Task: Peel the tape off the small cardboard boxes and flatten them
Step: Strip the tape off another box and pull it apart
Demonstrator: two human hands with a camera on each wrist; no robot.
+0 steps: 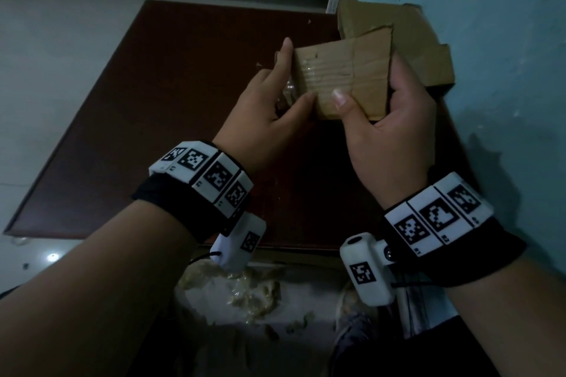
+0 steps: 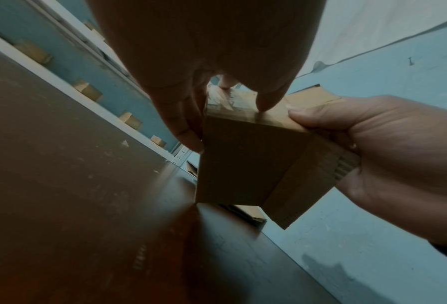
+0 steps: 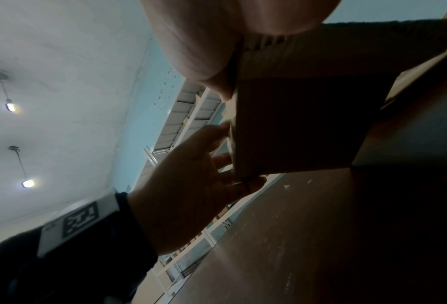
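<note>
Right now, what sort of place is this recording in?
Likely a storeroom or small warehouse packing corner. Slotted metal shelving holds small cardboard boxes, flattened cardboard is stacked against the wall, and both hands work on a taped cardboard box over a brown table.

Your right hand [image 1: 389, 131] gripped the small cardboard box [image 1: 343, 79] above the dark brown table [image 1: 171, 119], thumb on top. Your left hand [image 1: 269, 101] pinched clear tape [image 1: 288, 92] at its left end. Flattened cardboard [image 1: 407, 40] lay behind.

brown cardboard box [image 1: 340, 79], dark reddish-brown table [image 1: 153, 131], blue wall [image 1: 490, 40]
</note>
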